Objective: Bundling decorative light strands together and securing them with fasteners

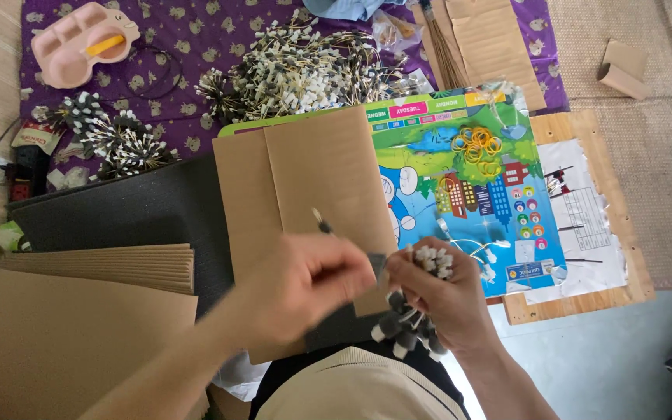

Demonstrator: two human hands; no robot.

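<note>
My right hand point(437, 292) is closed around a bunch of small black-and-white capped wires point(410, 327), whose ends stick out above and below the fist. My left hand point(309, 284) pinches a single thin wire piece point(322, 222) that points up and to the left, close to the bunch. Both hands hover over a brown cardboard sheet point(305, 171) that lies on a colourful printed board point(476, 194).
A big heap of the same wire pieces point(305, 74) lies on a purple patterned cloth point(196, 39), with smaller bundles point(114, 140) at left. Yellow rubber bands point(477, 148) sit on the board. A cardboard stack point(95, 268), black mat point(126, 214) and pink tray point(83, 43) are at left.
</note>
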